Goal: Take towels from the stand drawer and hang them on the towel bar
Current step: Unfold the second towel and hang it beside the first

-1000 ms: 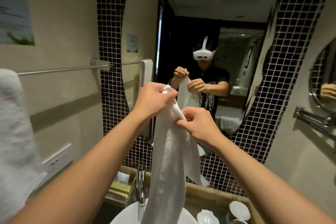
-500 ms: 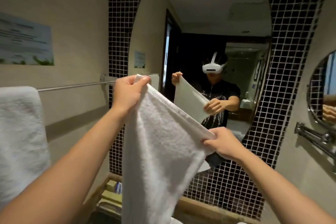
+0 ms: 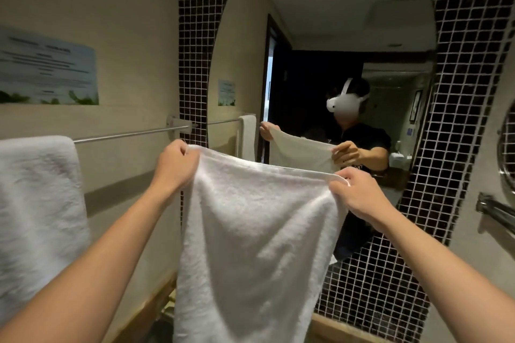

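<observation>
A white towel (image 3: 250, 237) hangs spread out in front of me, held by its two top corners. My left hand (image 3: 175, 167) grips the left corner and my right hand (image 3: 356, 195) grips the right corner, a little lower. The metal towel bar (image 3: 131, 133) runs along the left wall, just above and left of my left hand. Another white towel (image 3: 36, 203) hangs over the bar's left part. The stand drawer is out of view.
A large arched mirror (image 3: 320, 36) framed by dark mosaic tiles (image 3: 192, 36) faces me and reflects a person with the towel. A notice (image 3: 47, 67) is on the left wall. A round mirror on a metal arm (image 3: 493, 209) sticks out at the right.
The towel went from bunched to fully spread. My hands moved apart, the right one rising until the top edge is nearly level. The view tilted up, so the sink dropped out of sight.
</observation>
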